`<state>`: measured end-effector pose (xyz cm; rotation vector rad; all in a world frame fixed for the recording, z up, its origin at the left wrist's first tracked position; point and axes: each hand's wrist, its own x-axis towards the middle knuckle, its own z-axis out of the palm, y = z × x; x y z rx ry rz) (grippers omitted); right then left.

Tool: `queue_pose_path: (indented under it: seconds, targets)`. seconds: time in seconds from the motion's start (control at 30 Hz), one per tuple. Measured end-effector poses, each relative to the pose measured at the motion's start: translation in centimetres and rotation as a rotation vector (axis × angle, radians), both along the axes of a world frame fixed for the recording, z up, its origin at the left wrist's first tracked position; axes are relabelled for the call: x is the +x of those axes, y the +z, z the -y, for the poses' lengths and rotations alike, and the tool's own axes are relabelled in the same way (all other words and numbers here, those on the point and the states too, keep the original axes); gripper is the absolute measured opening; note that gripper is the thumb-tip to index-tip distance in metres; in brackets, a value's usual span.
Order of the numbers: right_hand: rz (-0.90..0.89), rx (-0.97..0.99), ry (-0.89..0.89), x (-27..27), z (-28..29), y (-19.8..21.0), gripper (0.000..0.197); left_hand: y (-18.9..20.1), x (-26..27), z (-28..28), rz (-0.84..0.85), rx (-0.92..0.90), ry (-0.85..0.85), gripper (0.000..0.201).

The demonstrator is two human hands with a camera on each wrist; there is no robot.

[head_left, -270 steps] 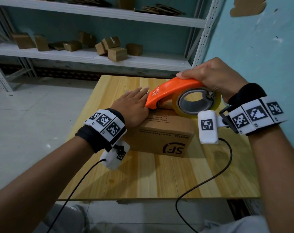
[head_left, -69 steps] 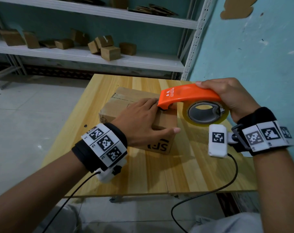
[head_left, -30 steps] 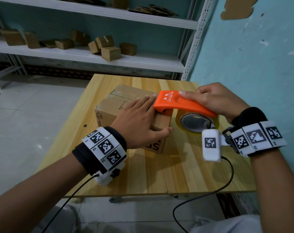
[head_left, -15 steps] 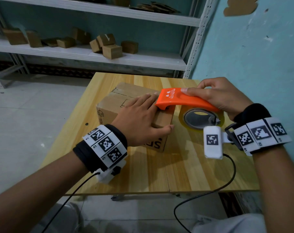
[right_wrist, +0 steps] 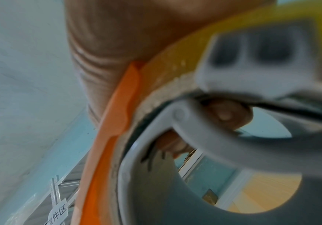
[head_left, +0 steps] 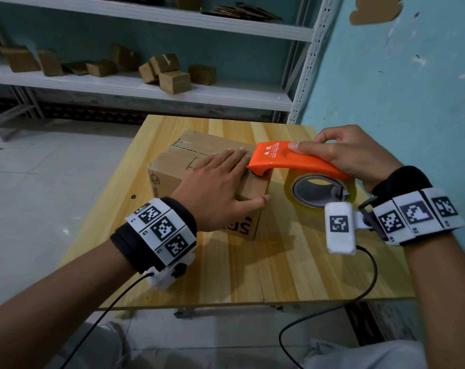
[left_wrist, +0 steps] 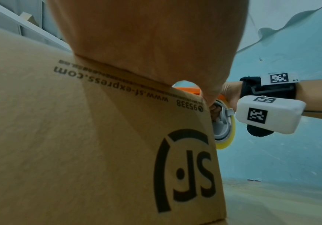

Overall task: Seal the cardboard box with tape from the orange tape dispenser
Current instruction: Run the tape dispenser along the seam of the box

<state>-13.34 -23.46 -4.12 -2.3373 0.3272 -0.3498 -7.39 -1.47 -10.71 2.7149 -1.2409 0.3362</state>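
The cardboard box (head_left: 210, 182) sat on the desk (head_left: 279, 262). The left hand (head_left: 215, 193) lay flat on it. The right hand (head_left: 351, 155) gripped the orange tape dispenser (head_left: 292, 161) over the box's edge. The box looked light, so it needed holding down.

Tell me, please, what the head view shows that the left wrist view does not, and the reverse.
Only the head view shows the left hand lying flat on the box top, the dispenser's nose at the right top edge, and the shelf of small boxes. Only the left wrist view shows the box's side print, upside down: the web address and 95338. Both show the SF logo, the tape roll and the right hand.
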Motion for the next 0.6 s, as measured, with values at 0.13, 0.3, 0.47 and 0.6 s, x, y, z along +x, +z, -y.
queue_pose_path:
  seconds: [0.13,0.3,0.47,0.6]
  targets:
    - [-0.005,0.005,0.010,-0.04,-0.02,0.08,0.053,0.00,-0.07,-0.04,0.004,0.000,0.001,0.094]
    - [-0.011,0.010,0.011,-0.06,0.11,0.06,0.054,-0.10,0.01,-0.04,-0.003,0.005,0.005,0.096]
    - [-0.018,0.021,0.021,-0.24,0.21,0.05,0.056,-0.10,-0.01,-0.05,-0.002,0.002,0.007,0.096]
    - [-0.031,0.019,0.025,-0.67,0.53,0.13,0.052,-0.14,0.06,0.05,-0.001,0.012,0.008,0.095]
